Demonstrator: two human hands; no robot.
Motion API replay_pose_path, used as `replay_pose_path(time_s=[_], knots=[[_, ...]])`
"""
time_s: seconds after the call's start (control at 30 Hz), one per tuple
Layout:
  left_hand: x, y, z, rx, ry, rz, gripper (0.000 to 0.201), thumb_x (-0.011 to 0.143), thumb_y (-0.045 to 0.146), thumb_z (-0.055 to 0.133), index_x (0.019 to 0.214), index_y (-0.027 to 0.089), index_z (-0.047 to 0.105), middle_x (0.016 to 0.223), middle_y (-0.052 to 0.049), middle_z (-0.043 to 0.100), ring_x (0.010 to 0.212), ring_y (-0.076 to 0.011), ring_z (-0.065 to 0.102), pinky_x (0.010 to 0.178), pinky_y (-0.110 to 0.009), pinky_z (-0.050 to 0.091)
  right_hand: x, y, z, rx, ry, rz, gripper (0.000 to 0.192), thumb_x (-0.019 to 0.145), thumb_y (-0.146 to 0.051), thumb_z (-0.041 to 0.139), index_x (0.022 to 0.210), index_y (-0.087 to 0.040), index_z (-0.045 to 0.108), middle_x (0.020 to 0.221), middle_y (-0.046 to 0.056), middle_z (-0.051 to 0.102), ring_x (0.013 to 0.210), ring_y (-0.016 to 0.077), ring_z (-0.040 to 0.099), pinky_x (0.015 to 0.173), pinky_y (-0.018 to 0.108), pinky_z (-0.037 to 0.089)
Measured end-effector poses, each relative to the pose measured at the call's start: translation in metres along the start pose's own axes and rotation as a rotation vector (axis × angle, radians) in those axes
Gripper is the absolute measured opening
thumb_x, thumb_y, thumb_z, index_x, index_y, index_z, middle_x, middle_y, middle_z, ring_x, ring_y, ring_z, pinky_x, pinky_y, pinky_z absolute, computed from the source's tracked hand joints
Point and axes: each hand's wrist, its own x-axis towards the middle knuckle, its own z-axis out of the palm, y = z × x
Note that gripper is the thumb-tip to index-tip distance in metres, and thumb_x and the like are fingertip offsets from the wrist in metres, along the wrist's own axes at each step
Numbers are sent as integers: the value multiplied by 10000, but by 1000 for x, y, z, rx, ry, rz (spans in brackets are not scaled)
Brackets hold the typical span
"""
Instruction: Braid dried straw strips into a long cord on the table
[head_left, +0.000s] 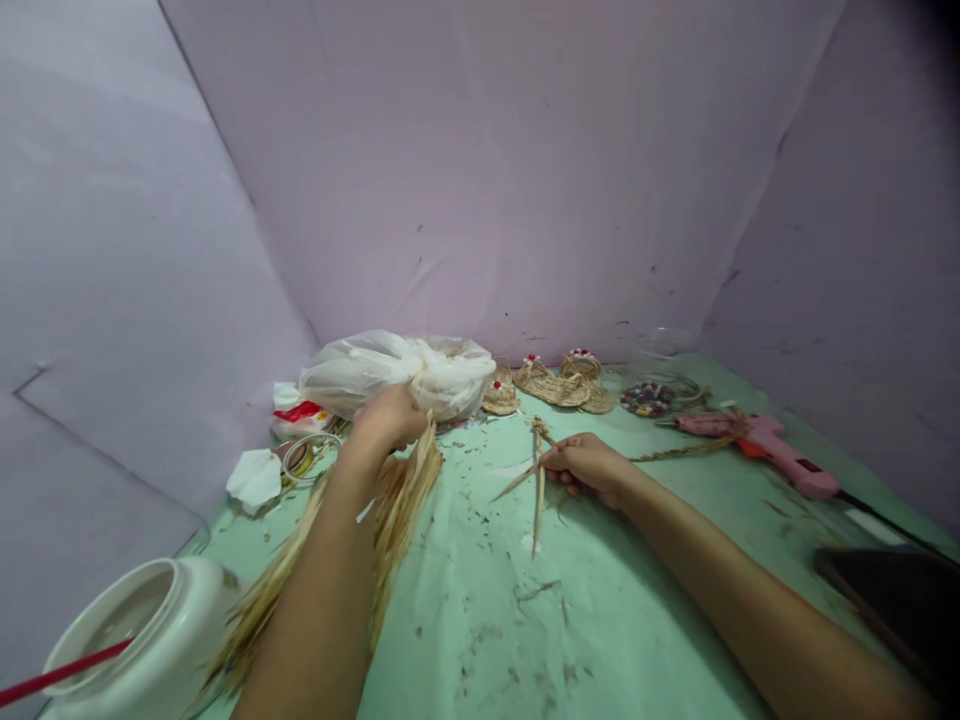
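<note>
My left hand [391, 418] reaches over a bundle of dried straw-like husk strips [409, 500]. Its fingers are curled and mostly hidden, so I cannot tell whether a strip is in them. My right hand [589, 465] pinches a short braid of the same dried strips [538, 440] over the table. A knotted end of the braid points away from me, and loose strand ends stick out left and toward me.
Behind lie a white plastic bag [375, 370] and woven straw slippers [555, 385] with red beads. A pink glue gun [780, 450], beads [646, 398] and a dark flat device [885, 600] are on the right. At left stand a white jar [187, 620] and tape rolls [300, 458].
</note>
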Motion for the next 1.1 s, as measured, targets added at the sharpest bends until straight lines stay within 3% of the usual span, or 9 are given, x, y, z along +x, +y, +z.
replay_pose_path(time_s=[0.17,0.3,0.43,0.63,0.87,1.0,1.1], knots=[[-7,5,-10,-295,96,0,105,566,175,503,618,126,580,401,14,471,389,-92,448,398,-181,294,2,1,0,-5,2,-2,176,592,-139,573,454,-124,465,335,-60,376,274,29,318,302,158,274],[-10,6,-14,-667,18,25,34,605,166,512,608,135,498,409,44,420,327,-49,361,343,-173,209,2,2,0,-6,-5,-12,178,593,-141,577,454,-127,467,329,-61,372,275,30,313,296,159,261],[-10,1,-17,-779,-35,33,51,607,136,519,594,139,469,419,57,392,318,-21,281,339,-173,187,2,2,0,5,-9,-12,159,595,-127,566,462,-122,478,336,-57,382,282,30,320,305,157,277],[-12,1,-14,-729,-212,110,61,606,166,540,592,134,489,403,53,384,325,-20,277,348,-172,177,2,2,0,14,-6,-14,159,600,-128,558,465,-122,474,337,-57,378,275,30,315,299,160,270],[-15,6,-8,-374,-358,180,72,555,192,563,574,124,553,427,32,454,350,-43,332,369,-186,241,0,1,0,14,-2,-8,154,594,-127,564,463,-118,483,337,-56,377,279,28,311,303,158,280],[-15,11,-5,-262,-360,225,73,556,195,541,566,126,561,428,29,452,379,-58,369,395,-186,285,0,2,0,10,-4,-26,166,595,-127,562,452,-117,479,344,-52,384,284,26,316,302,154,276],[-12,16,0,-123,-279,184,172,583,301,555,553,131,556,461,2,496,411,-81,418,413,-197,302,1,2,0,-1,-1,-22,165,600,-125,554,453,-120,479,341,-54,383,283,27,317,301,153,275]])
